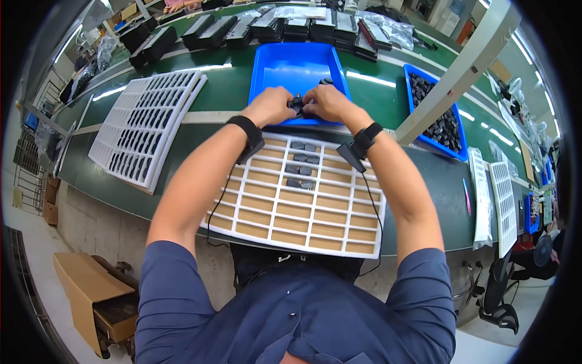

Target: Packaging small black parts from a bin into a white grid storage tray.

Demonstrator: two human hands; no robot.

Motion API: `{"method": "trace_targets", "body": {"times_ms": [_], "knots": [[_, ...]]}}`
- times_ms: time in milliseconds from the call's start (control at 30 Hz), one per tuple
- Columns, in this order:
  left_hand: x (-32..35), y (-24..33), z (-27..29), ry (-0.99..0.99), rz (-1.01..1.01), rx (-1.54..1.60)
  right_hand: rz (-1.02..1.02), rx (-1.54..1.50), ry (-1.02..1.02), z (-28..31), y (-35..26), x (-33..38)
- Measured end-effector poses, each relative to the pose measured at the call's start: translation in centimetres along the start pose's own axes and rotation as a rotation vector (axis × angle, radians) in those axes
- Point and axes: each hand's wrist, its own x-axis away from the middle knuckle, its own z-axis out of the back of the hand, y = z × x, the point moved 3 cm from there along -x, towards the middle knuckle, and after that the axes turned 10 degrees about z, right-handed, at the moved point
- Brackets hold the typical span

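My left hand [273,105] and my right hand [329,103] meet over the near end of a blue tray [295,57]. The fingers of both are closed around small black parts [296,104] bunched between them; how many each hand grips is partly hidden. Another few black pieces lie in the tray beside my right hand. Below my wrists, a white grid tray [273,221] with tan compartment bottoms rests at the table's near edge. Several black oval pieces [300,170] sit in its middle column, in the upper rows. Each wrist wears a black band with a cord.
To the left, stacked white grid trays [130,130] hold rows of black pieces. A blue bin [459,130] full of black parts stands right, behind a slanting white post [451,76]. Dark stacked items [285,27] line the back. Pink tweezers [466,197] lie right, near more white trays [502,197].
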Motion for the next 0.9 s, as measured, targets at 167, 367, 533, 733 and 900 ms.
{"method": "trace_targets", "body": {"times_ms": [167, 367, 533, 733, 900], "knots": [[-1.2, -0.6, -2.6, 0.118, 0.062, 0.022, -0.068, 0.064, -0.003, -1.5, -0.4, -1.0], [-0.9, 0.4, -2.4, 0.138, 0.042, -0.042, -0.137, 0.131, 0.014, -1.3, -0.7, -0.8], [-1.2, 0.9, -2.7, 0.143, 0.009, -0.098, -0.184, -0.027, 0.423, 1.2, -1.2, 1.1], [-0.9, -0.1, -2.7, 0.111, 0.020, -0.013, -0.426, -0.997, 0.548, 2.5, -3.0, 6.0], [-0.7, -0.1, -2.8, 0.092, -0.006, 0.123, -0.472, -1.244, 0.419, 1.6, -3.9, 10.5]]}}
